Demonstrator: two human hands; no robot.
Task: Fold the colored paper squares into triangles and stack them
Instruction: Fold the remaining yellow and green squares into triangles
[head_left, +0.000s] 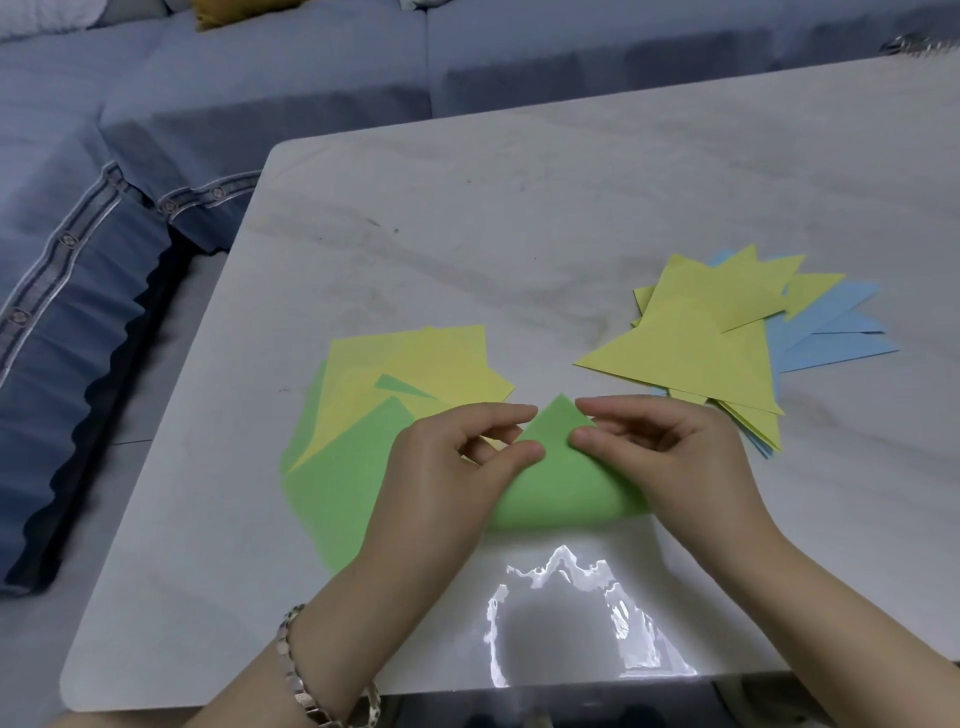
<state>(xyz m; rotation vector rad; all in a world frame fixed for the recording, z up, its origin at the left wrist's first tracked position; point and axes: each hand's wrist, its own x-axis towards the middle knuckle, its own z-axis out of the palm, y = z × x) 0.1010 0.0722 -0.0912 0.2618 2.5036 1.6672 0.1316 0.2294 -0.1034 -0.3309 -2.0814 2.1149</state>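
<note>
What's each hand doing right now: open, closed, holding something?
Left hand: pinching the half-folded green paper square near its top corner.
Right hand: pinching the same paper from the other side.

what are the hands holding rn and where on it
The green paper, near its folded-over top corner: the left hand pinches the left edge, the right hand the right edge.

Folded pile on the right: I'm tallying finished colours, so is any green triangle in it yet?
No, the folded pile shows only yellow triangles lying on top of blue ones, with no green among them.
</note>
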